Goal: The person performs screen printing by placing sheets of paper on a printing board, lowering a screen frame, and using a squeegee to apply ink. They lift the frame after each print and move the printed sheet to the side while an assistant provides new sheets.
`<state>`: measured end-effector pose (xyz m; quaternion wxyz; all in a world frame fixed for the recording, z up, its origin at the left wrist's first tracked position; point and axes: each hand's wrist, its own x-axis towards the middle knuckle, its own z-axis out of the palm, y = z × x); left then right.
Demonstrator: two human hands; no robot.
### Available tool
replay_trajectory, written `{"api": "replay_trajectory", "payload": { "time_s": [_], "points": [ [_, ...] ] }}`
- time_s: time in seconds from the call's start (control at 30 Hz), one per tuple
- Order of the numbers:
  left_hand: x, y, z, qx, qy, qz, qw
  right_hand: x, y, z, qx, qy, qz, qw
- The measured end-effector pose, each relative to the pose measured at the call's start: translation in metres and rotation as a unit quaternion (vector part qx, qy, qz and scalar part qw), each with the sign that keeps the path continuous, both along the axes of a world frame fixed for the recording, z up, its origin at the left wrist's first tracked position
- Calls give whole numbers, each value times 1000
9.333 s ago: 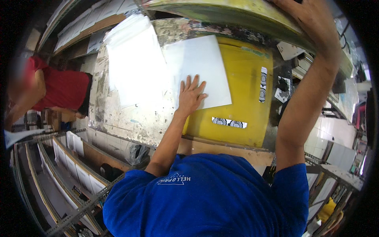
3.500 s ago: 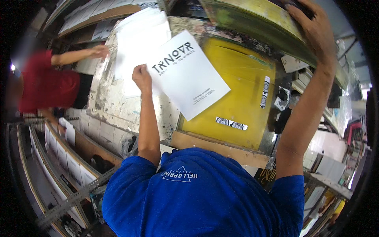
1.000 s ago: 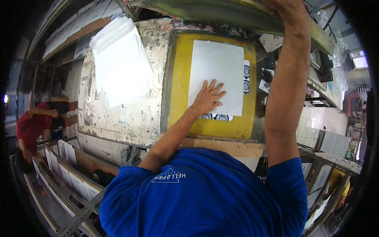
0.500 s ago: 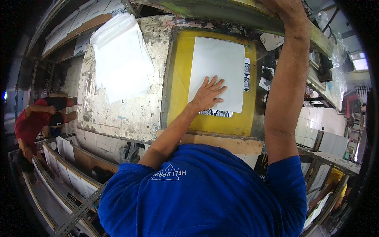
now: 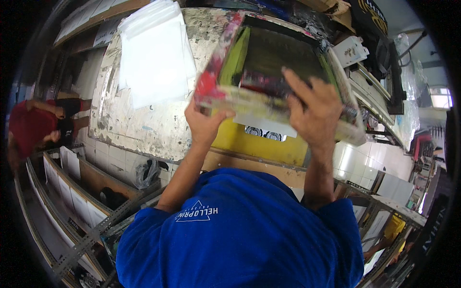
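Lowered since half a second ago, the screen frame (image 5: 269,72) now covers most of the yellow platen (image 5: 259,144). Left hand (image 5: 204,126) grips its near edge; right hand (image 5: 312,113) clasps its ink-smeared, dark-meshed inner side. Beyond, white sheets (image 5: 156,57) lie on the worktop (image 5: 139,125).

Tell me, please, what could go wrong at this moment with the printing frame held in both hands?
The left hand grips only the paint-smeared near edge of the screen frame, so it might slip. The right hand lies across the inked squeegee, which could smear the fingers. The white sheet on the yellow board shows only at its near edge, so a shift would be hard to spot.
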<state>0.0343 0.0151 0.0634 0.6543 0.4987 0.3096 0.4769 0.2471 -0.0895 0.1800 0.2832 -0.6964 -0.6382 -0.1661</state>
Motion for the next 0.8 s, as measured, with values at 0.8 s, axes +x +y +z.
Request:
{"api": "replay_trajectory", "payload": {
  "time_s": [0.8],
  "points": [
    [-70,-25,-141,285,428,4,857,124,113,-235,-133,1,-72,988]
  ]
}}
